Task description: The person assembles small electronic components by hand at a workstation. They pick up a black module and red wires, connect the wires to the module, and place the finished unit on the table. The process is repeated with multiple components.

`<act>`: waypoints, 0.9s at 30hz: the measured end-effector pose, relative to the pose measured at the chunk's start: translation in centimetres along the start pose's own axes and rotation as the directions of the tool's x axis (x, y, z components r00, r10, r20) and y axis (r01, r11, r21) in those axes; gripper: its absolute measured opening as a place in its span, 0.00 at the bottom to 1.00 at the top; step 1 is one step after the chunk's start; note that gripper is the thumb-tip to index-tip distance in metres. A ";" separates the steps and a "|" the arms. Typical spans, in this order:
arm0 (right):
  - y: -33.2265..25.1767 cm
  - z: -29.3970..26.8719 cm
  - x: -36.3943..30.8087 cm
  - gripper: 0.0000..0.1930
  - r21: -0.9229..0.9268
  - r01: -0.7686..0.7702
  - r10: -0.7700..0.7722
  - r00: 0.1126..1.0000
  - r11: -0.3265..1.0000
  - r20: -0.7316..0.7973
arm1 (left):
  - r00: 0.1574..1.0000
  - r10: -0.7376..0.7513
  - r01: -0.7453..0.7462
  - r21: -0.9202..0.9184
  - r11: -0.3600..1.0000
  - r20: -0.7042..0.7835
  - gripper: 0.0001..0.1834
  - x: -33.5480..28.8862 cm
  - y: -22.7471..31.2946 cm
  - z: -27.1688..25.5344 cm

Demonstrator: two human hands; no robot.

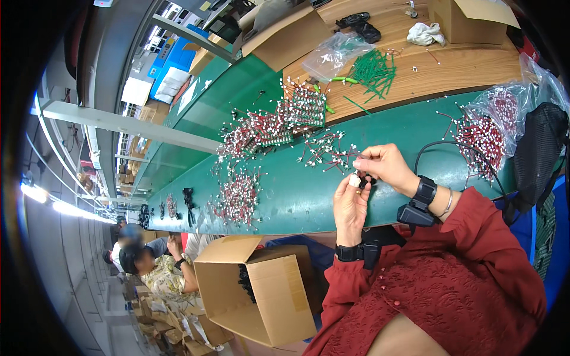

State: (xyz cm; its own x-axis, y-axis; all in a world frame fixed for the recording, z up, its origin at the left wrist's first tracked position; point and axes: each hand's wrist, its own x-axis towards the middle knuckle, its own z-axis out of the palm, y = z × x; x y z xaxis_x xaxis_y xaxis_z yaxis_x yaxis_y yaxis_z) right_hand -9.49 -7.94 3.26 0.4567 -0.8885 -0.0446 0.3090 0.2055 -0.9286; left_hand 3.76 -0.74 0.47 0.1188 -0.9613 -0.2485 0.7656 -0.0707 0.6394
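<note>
My left hand (350,207) is closed in a pinch on a small white and black part (355,180), held just above the front edge of the green work surface (297,204). Right against it, my right hand (389,169) has its thumb and forefinger pressed together over the part. Whatever those fingertips grip is too small to make out. Just beyond my hands lies a loose scatter of short red wires with white connectors (326,149).
Wire heaps lie to the left (237,199) and at the right in a clear bag (496,118). Small green circuit boards (306,108) and green strips (375,72) lie farther back. An open cardboard box (279,296) stands below the front edge. Another person (163,273) sits farther left.
</note>
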 end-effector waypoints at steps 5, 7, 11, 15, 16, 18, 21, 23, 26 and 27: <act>-0.1 -0.9 0.4 0.09 0.417 -0.345 0.272 0.936 0.841 0.225 | 0.997 0.067 -0.068 0.029 0.997 0.028 0.09 -0.2 0.2 0.0; 0.1 -0.8 0.3 0.09 0.366 -0.262 0.207 0.961 0.893 0.183 | 0.991 0.129 -0.130 0.052 0.990 0.019 0.09 -0.1 0.2 0.0; 0.3 -0.4 0.2 0.08 0.094 -0.097 0.089 0.992 0.991 0.088 | 0.968 0.251 -0.242 0.210 0.947 -0.017 0.10 0.1 0.1 -0.1; 0.1 -0.3 0.1 0.08 -0.003 -0.015 0.015 0.998 1.000 0.063 | 0.958 0.286 -0.275 0.295 0.915 0.007 0.13 -0.1 0.4 -0.1; 0.0 -0.3 0.1 0.08 -0.005 -0.006 0.006 0.998 1.000 0.058 | 0.962 0.272 -0.262 0.284 0.922 0.008 0.14 -0.3 0.6 -0.1; -0.2 -0.5 0.2 0.08 0.033 -0.012 0.011 0.999 0.999 0.037 | 0.964 0.253 -0.264 0.191 0.945 0.083 0.16 -0.6 1.1 0.0; -0.5 -0.6 0.2 0.07 0.025 -0.021 0.020 0.999 0.999 0.038 | 0.964 0.235 -0.252 0.146 0.956 0.126 0.22 -0.8 1.4 0.0; -0.4 -0.5 0.0 0.07 -0.009 -0.007 0.008 0.999 1.000 0.043 | 0.955 0.261 -0.280 0.139 0.950 0.140 0.24 -0.8 1.2 -0.2; -0.1 0.0 -0.2 0.06 -0.023 0.034 -0.032 0.998 0.999 0.062 | 0.953 0.268 -0.293 0.198 0.935 0.145 0.27 -0.6 0.8 -0.8; 0.0 0.1 -0.2 0.07 -0.019 0.035 -0.034 0.997 0.999 0.064 | 0.955 0.265 -0.290 0.229 0.929 0.133 0.27 -0.5 0.7 -1.0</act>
State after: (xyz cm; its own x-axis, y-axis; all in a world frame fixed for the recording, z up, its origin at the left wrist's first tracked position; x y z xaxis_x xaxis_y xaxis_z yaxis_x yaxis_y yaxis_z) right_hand -9.51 -7.68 3.29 0.4989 -0.8666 0.0106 0.3086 0.1662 -0.9366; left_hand 4.82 0.00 0.30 0.2326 -0.9722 0.0286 0.5326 0.1519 0.8326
